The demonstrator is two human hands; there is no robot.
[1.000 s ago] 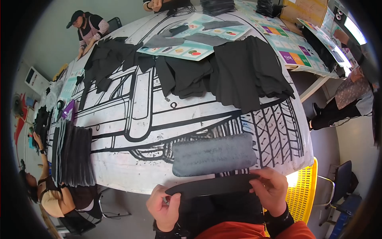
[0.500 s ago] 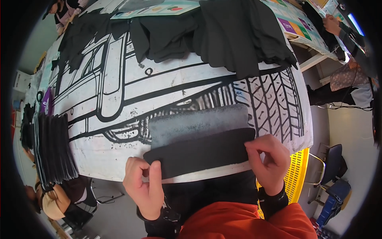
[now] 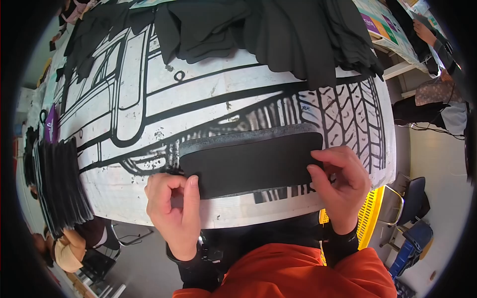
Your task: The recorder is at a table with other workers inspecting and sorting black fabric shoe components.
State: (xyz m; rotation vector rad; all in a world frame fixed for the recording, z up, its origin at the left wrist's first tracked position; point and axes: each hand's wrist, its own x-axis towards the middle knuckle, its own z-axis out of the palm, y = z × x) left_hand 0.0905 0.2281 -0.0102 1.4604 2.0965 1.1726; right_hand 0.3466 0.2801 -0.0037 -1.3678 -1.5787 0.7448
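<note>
A black fabric piece [image 3: 253, 166] lies over a grey-faced panel [image 3: 293, 130] at the table's near side. The panel shows as a strip along the far edge and a thin line along the near one. My left hand [image 3: 176, 211] pinches the fabric's left end between thumb and curled fingers. At the right end, my right hand [image 3: 343, 184] has thumb and forefinger slightly apart, their tips touching the fabric by its edge.
Dark fabric pieces [image 3: 288, 39] cover the table's far side. A stack of dark panels [image 3: 62, 184] hangs over the left edge, beside purple-handled scissors [image 3: 51, 124]. A yellow basket [image 3: 372, 213] stands below right, near blue chairs [image 3: 413, 193]. Other people sit left and right.
The black fabric has moved away from me over the grey panel, covering most of its face. Both hands have moved forward, and the right thumb and forefinger have parted.
</note>
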